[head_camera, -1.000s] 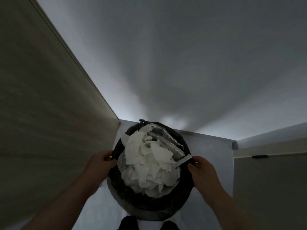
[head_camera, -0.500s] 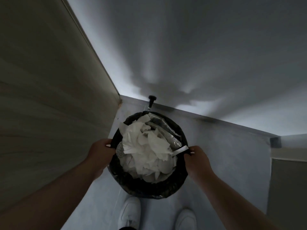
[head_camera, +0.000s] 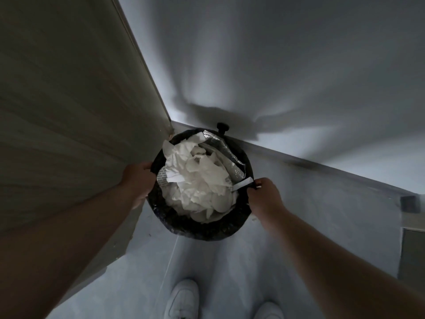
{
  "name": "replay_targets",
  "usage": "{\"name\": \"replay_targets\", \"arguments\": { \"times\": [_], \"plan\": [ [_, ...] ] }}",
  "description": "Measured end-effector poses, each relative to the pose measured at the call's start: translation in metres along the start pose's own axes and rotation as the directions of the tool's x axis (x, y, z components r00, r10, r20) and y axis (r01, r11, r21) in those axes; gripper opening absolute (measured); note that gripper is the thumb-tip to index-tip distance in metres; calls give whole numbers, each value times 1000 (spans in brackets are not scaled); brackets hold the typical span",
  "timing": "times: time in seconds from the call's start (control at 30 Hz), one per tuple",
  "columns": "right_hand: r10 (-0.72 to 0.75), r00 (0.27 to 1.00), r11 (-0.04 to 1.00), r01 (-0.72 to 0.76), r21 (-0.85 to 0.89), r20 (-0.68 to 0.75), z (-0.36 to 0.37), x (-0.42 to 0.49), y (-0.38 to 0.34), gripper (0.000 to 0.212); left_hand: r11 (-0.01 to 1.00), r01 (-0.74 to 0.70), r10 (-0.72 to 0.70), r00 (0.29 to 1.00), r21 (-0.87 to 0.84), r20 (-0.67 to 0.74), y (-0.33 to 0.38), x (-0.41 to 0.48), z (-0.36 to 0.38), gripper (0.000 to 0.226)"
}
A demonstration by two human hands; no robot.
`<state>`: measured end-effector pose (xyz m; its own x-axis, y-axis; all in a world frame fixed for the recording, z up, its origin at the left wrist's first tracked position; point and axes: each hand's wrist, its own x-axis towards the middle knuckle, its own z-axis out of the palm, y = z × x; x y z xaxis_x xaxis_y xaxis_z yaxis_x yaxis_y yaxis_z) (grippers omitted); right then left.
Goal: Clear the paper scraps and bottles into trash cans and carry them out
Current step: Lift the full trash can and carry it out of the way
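Observation:
A round black trash can (head_camera: pixel 200 226) with a black liner sits low in front of me, close to the corner of the room. It is heaped with crumpled white paper scraps (head_camera: pixel 197 180), and a clear plastic bottle (head_camera: pixel 230 155) lies along its far right side. My left hand (head_camera: pixel 138 180) grips the can's left rim. On the opposite side, my right hand (head_camera: pixel 264 196) grips the right rim, next to a white paper strip that sticks out.
A wood-grain door or panel (head_camera: pixel 69 111) stands close on the left. A white wall (head_camera: pixel 276 65) rises straight ahead, with a black door stopper (head_camera: pixel 222 128) at its base just behind the can. My two white shoes (head_camera: pixel 184 298) stand on the pale floor.
The can has moved down and away from me toward the corner; my arms have stretched out further. The floor, the door stopper and my shoes have come into view.

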<state>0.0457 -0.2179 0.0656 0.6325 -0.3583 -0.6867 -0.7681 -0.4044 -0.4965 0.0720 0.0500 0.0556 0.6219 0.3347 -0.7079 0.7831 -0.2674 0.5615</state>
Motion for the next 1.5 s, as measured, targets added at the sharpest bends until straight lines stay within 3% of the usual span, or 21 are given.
{"name": "replay_targets", "arguments": {
  "times": [0.17,0.53,0.7,0.77,0.87,0.97,1.07,1.2,1.37,1.5],
  "plan": [
    [-8,1000,1000,8,-9,-18,12,18,-8,6,1000,14,-14,1000,-7,0,1,19,2,41],
    [64,995,998,-64,-3,82,20,36,0,19,998,36,-39,998,60,58,6,37,7,40],
    [84,994,996,-83,-8,71,19,32,-2,19,991,-33,30,999,130,18,7,25,9,30],
    [89,992,996,-88,-15,92,15,23,-7,26,965,-107,110,994,238,3,13,11,8,31],
    [24,996,998,-18,-68,89,-9,-7,-22,57,920,-235,240,970,314,23,39,-29,3,58],
    [-142,986,984,150,-93,90,-45,-48,-43,68,898,-375,380,925,230,24,72,-81,-10,53],
    [-244,962,965,253,-67,120,-84,-99,-68,68,885,-452,454,891,112,13,102,-142,-30,58],
    [-275,953,961,272,43,129,-136,-170,-106,61,894,-447,447,894,-10,6,140,-230,-56,55],
    [-359,925,920,327,217,125,-212,-278,-152,48,868,-495,489,866,-43,-109,188,-338,-100,41],
    [-399,905,901,356,248,148,-266,-366,-174,41,857,-513,506,856,-45,-111,223,-431,-135,42]
  ]
}}
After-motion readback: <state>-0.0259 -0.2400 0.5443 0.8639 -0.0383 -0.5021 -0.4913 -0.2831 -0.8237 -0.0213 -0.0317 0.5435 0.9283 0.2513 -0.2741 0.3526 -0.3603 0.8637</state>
